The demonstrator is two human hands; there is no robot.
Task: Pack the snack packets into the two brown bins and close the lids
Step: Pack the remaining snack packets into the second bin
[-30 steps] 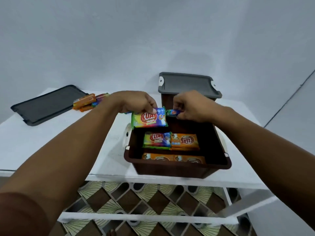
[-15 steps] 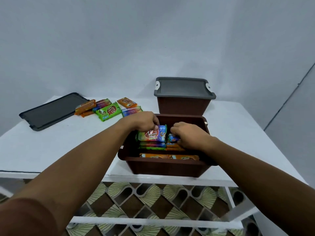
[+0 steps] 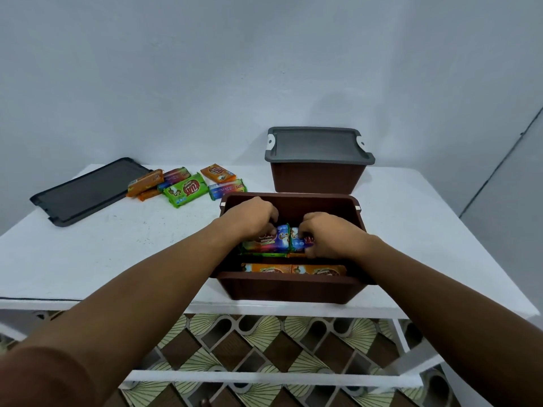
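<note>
While kept off so as to leave the bin mouth free, lying flat at the far left of the frame on the white table (image 3: pixel 102 254): a dark grey rectangular plastic lid (image 3: pixel 88 190). Just to its right, near the table's back edge and within easy reach, a loose cluster of orange, green and blue foil snack packets (image 3: pixel 185 189), apparently awaiting their turn.

At centre, reaching down into the open brown plastic bin (image 3: pixel 288 289), the left hand (image 3: pixel 254 217), fingers curled over the far edge of a blue-and-green packet (image 3: pixel 264 245), seemingly to seat it flat on the layer beneath. Touching it end to end, a second blue packet (image 3: pixel 296 242) gripped by the right hand (image 3: pixel 326 236), fingers bent round it, probably to square the pair side by side and fill the bin's width. Along the near wall, a row of orange packets (image 3: pixel 293 270), already stowed.

Behind, right of centre, the second brown bin (image 3: pixel 317 177), topped by a grey lid (image 3: pixel 317 142) with white clasps and apparently finished; contents hidden. Judged about halfway: one bin shut, this one part filled, the loose packets and the spare lid yet to go. Beneath the table, a patterned tile floor (image 3: pixel 264 339).
</note>
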